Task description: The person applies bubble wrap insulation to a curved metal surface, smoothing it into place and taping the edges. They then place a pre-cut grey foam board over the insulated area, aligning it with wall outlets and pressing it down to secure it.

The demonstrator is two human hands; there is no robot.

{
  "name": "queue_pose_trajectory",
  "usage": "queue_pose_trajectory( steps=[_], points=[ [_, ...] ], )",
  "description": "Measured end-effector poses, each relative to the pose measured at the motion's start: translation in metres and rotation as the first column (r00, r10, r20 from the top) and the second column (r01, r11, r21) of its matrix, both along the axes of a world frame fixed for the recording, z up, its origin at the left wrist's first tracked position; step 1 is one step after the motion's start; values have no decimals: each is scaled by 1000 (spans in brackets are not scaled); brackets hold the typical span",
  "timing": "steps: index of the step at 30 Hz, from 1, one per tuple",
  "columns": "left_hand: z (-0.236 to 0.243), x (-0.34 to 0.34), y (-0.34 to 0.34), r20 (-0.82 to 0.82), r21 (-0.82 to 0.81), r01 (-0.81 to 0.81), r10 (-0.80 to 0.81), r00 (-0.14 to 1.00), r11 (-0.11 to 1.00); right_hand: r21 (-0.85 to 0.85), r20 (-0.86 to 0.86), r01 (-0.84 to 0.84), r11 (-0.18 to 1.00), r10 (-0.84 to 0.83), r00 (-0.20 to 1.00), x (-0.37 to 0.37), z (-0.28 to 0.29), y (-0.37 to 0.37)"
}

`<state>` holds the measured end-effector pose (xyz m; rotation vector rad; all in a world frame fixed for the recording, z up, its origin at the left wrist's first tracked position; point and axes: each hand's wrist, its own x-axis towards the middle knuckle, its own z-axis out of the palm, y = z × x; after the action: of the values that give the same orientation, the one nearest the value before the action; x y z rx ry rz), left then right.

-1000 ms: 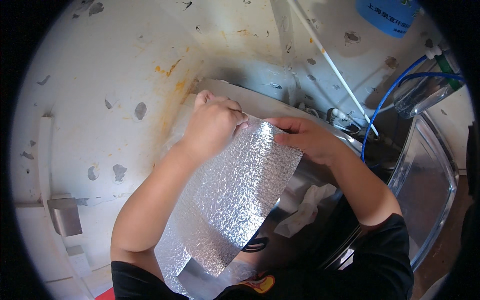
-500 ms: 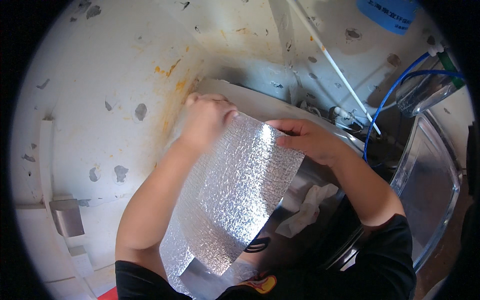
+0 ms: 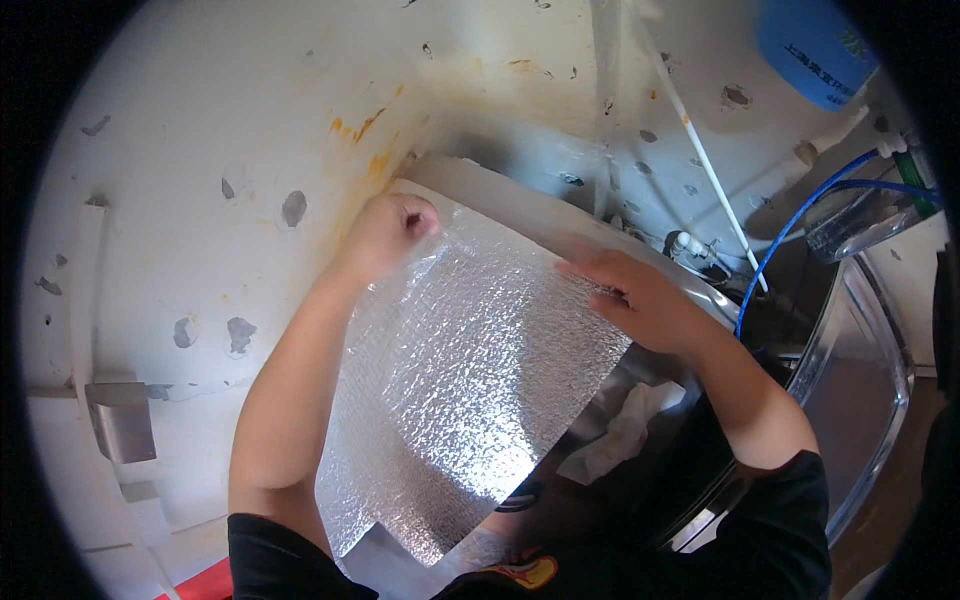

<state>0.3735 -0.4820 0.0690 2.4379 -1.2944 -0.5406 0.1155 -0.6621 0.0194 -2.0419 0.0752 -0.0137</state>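
Observation:
A silver foil-faced sheet (image 3: 480,370), crinkled and shiny, slopes across the middle over a steel surface (image 3: 700,400). My left hand (image 3: 395,235) is curled at its upper-left part, thumb and finger pinched together and slightly blurred; I cannot make out exactly what is between them. My right hand (image 3: 630,305) rests on the sheet's upper-right edge, fingers bent around that edge and blurred. A crumpled white tissue or wrapper (image 3: 625,430) lies beside the sheet below my right hand. The pale ledge (image 3: 500,190) behind the sheet is partly covered by it.
Scuffed white walls (image 3: 230,130) enclose the corner. At right are a slanted white pipe (image 3: 710,160), blue tubing (image 3: 810,205), a clear cylinder (image 3: 840,230), a blue container (image 3: 810,50) and a metal-rimmed panel (image 3: 860,390). A steel bracket (image 3: 122,422) is at left.
My left hand has moved left and down, exposing more of the sheet's top. My right hand has shifted slightly down and right. The sheet lies flatter and wider, and the view has shifted slightly.

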Motion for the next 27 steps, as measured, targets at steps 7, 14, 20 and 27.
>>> queue_pose_trajectory(
  steps=[7, 14, 20, 27],
  points=[
    [-24, 57, 29, -174, 10, -291, 288, 942, 957, -505, 40, -43, 862, 73, 997, -4, 2, 5],
    [-57, 55, 67, -208, 28, -295, 294, 933, 955, 98, 117, 154, 983, -165, 979, -23, -21, -11],
    [-49, 64, 79, -331, -7, -516, 485, 810, 857, 425, -360, 639, 641, -529, 769, -15, -44, -39],
    [-28, 15, 23, 808, -206, 143, 86, 582, 968, 209, -355, 327, 922, -240, 904, 69, -68, -23]
  ],
)
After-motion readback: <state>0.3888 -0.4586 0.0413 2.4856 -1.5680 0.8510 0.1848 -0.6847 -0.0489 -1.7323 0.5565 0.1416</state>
